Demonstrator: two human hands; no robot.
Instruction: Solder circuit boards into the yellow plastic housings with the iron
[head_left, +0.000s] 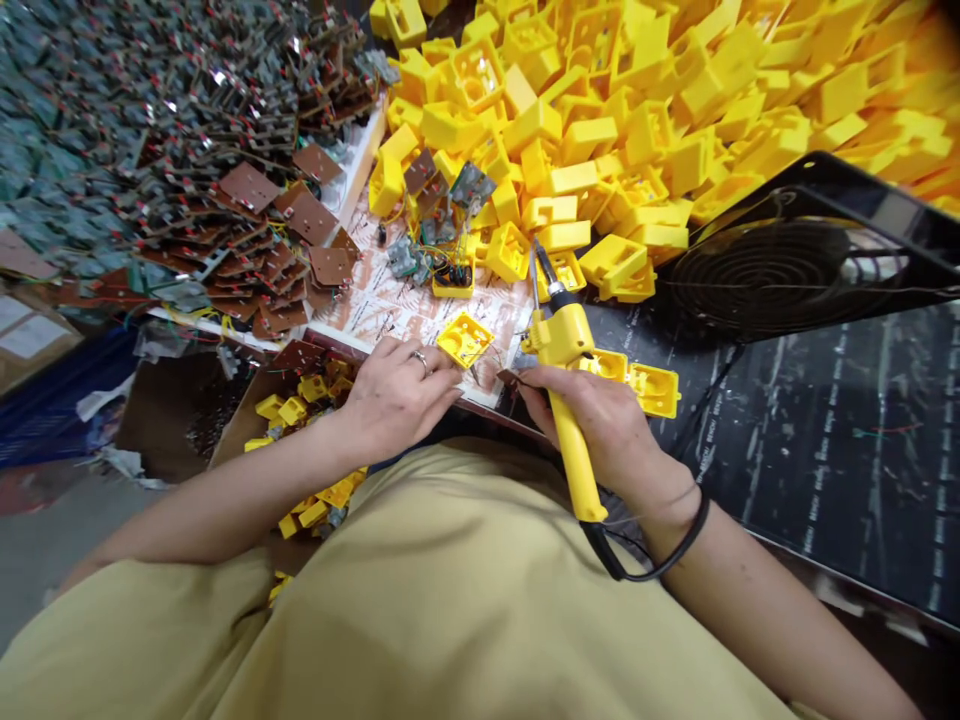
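Note:
My left hand [401, 395], with a ring on one finger, has its fingers bent against the near-left edge of a small yellow plastic case [465, 340]. Thin wires stick out of that case. In my right hand [607, 420] is a yellow soldering gun [566, 340], its dark metal tip pointing away from me and its black cable hanging by my wrist. The thumb and fingertips of this hand also pinch a small brown circuit board [510, 378], close to the case. Part of the right hand's grip is hidden behind the tool.
Brown circuit boards [247, 190] are heaped at the left, yellow cases [600, 130] at the back right. A black fan [772, 270] stands to the right. Wired parts [454, 275] sit beyond the case. Two joined yellow cases [652, 390] lie beside my right hand. Below-left is a box of yellow pieces [292, 408].

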